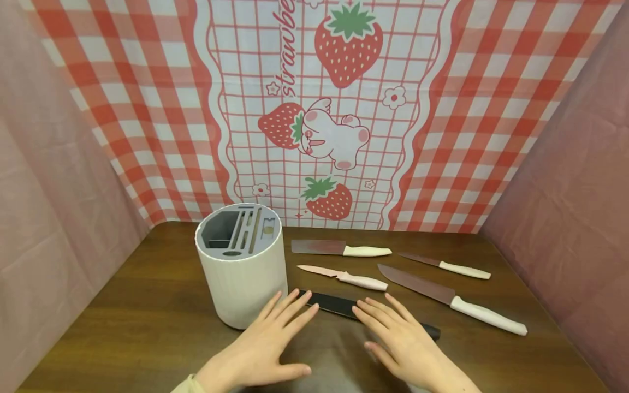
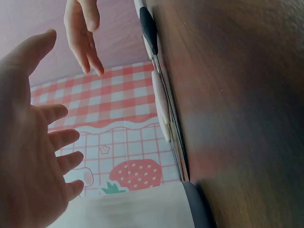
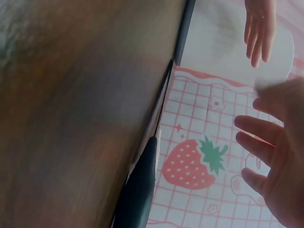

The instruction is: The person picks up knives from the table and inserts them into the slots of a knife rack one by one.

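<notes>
Both hands hover palm down above the front of the table, fingers spread, holding nothing. The left hand (image 1: 265, 341) is just in front of a white cylindrical holder (image 1: 245, 295) with a grey slotted top. The right hand (image 1: 405, 341) is over the handle end of a black knife (image 1: 334, 303), partly hiding it. In the left wrist view the left hand (image 2: 33, 156) is raised off the wood, with the holder (image 2: 128, 209) below it in the picture. In the right wrist view the right hand (image 3: 280, 147) stands apart from the black handle (image 3: 137, 190).
Behind the black knife lie a cleaver (image 1: 319, 247) with a white handle, a small pink knife (image 1: 363, 280), a slim knife (image 1: 464, 269) and a large knife (image 1: 417, 284). A strawberry-print cloth (image 1: 314, 109) hangs at the back, with pink cloth (image 1: 565, 191) at the right side.
</notes>
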A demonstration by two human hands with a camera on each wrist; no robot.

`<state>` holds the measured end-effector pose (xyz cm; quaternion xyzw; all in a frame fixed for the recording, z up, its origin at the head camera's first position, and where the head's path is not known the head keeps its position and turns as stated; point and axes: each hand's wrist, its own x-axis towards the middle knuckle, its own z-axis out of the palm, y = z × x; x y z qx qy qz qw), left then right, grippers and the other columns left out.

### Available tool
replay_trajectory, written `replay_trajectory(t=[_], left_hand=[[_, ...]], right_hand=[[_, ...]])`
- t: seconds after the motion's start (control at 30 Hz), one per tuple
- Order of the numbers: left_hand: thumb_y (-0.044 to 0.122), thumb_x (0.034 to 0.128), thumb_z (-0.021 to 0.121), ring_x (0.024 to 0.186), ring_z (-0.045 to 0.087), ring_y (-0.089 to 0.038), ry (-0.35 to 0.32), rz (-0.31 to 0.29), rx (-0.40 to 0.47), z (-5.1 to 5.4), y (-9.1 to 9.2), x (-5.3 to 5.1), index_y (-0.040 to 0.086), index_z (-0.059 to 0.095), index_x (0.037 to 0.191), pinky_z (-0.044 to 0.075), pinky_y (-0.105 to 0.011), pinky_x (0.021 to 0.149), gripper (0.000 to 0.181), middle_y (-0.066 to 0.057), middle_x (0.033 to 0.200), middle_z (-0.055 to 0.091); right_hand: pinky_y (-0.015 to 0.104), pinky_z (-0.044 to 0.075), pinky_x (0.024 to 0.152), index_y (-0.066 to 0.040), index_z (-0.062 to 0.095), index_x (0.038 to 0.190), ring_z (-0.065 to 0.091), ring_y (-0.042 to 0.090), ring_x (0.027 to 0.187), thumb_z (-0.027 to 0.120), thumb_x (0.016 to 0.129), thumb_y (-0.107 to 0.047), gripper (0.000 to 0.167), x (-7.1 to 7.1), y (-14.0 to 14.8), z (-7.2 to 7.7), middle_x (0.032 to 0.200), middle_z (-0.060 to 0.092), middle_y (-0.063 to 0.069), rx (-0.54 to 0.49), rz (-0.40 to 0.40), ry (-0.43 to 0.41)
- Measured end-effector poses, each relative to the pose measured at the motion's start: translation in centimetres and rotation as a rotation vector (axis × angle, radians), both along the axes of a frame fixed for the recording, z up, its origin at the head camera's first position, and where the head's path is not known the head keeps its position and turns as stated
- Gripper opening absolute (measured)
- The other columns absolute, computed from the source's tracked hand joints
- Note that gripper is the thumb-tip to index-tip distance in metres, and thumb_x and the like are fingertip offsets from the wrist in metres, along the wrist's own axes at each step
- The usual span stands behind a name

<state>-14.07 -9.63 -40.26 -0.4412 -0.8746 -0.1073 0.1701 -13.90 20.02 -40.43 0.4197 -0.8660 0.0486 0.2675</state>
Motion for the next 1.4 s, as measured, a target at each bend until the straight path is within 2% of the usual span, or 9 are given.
replay_trajectory(t=[0.1,0.27,0.37,0.57,0.7,0.9,1.07,1.2,1.4], left_hand=[[0.054,0.0791,0.058,0.133,0.031,-0.023,0.032,-0.001,0.025,0.1,-0.1,-0.1,0.018,0.031,0.142,0.021,-0.046,0.106,0.077,-0.004,0.145,0.033],[0.042,0.0812,0.061,0.105,0.053,-0.009,0.079,0.035,0.081,0.3,-0.4,-0.3,0.018,0.058,0.119,0.038,-0.035,0.095,0.045,0.007,0.113,0.059],[0.040,0.0808,0.063,0.093,0.056,-0.008,0.090,0.072,0.102,0.2,-0.6,-0.3,0.020,0.063,0.108,0.042,-0.029,0.086,0.034,0.011,0.100,0.061],[0.030,0.0721,0.071,0.075,0.057,-0.005,0.177,0.141,0.213,-0.2,-1.3,-0.5,0.021,0.066,0.087,0.044,-0.026,0.072,0.018,0.014,0.081,0.061],[0.023,0.0752,0.064,0.063,0.053,-0.003,0.275,0.163,0.355,-0.1,-2.2,-0.8,0.020,0.064,0.075,0.042,-0.021,0.063,0.002,0.016,0.069,0.057],[0.027,0.0876,0.050,0.056,0.048,-0.005,0.437,0.217,0.549,0.9,-3.8,-1.3,0.018,0.060,0.068,0.038,-0.022,0.057,0.024,0.012,0.062,0.053],[0.043,0.0862,0.051,0.052,0.041,-0.009,0.530,0.373,0.687,1.1,-5.0,-1.8,0.010,0.054,0.067,0.032,-0.023,0.052,0.038,0.005,0.058,0.045],[0.055,0.0787,0.056,0.060,0.040,-0.015,0.505,0.489,0.803,0.7,-5.4,-2.1,-0.002,0.049,0.080,0.030,-0.024,0.056,0.057,-0.008,0.070,0.043],[0.059,0.0735,0.060,0.091,0.037,-0.034,0.399,0.530,0.820,0.3,-5.8,-2.6,-0.009,0.033,0.108,0.030,-0.033,0.076,0.081,-0.026,0.102,0.033]], right_hand=[[0.035,0.011,0.112,-0.011,0.055,0.125,0.054,0.020,0.112,0.021,0.099,-0.027,0.045,-0.3,0.1,-0.1,0.120,0.059,0.003,-0.026,0.018,0.048],[0.035,0.028,0.102,-0.013,0.061,0.113,0.058,0.014,0.097,0.049,0.079,-0.007,0.037,-0.7,0.6,-0.3,0.104,0.063,-0.004,-0.037,-0.004,0.047],[0.034,0.039,0.089,-0.015,0.064,0.106,0.058,0.011,0.091,0.063,0.067,-0.007,0.039,-0.9,1.0,-0.4,0.097,0.063,-0.007,-0.029,-0.060,0.017],[0.032,0.046,0.075,-0.016,0.067,0.099,0.060,0.011,0.082,0.073,0.069,-0.016,0.030,-1.5,1.7,-0.7,0.090,0.064,-0.008,-0.035,-0.171,-0.028],[0.032,0.047,0.073,-0.017,0.067,0.099,0.060,0.010,0.083,0.075,0.069,-0.019,0.031,-1.9,2.3,-0.9,0.091,0.063,-0.009,-0.034,-0.229,-0.053],[0.039,0.048,0.077,-0.012,0.065,0.103,0.060,0.017,0.089,0.077,0.068,-0.020,0.038,-2.4,2.9,-0.9,0.099,0.063,-0.003,-0.028,-0.332,-0.134],[0.042,0.047,0.080,-0.009,0.063,0.106,0.060,0.022,0.092,0.076,0.069,-0.021,0.041,-2.5,3.1,-0.7,0.101,0.063,0.002,0.019,-0.424,-0.184],[0.043,0.047,0.080,-0.009,0.063,0.107,0.060,0.023,0.092,0.076,0.069,-0.023,0.042,-2.5,3.2,-0.5,0.100,0.063,0.003,0.052,-0.465,-0.225],[0.044,0.048,0.078,-0.007,0.062,0.108,0.060,0.025,0.092,0.075,0.070,-0.025,0.044,-2.8,3.6,-0.6,0.101,0.063,0.006,0.055,-0.483,-0.309]])
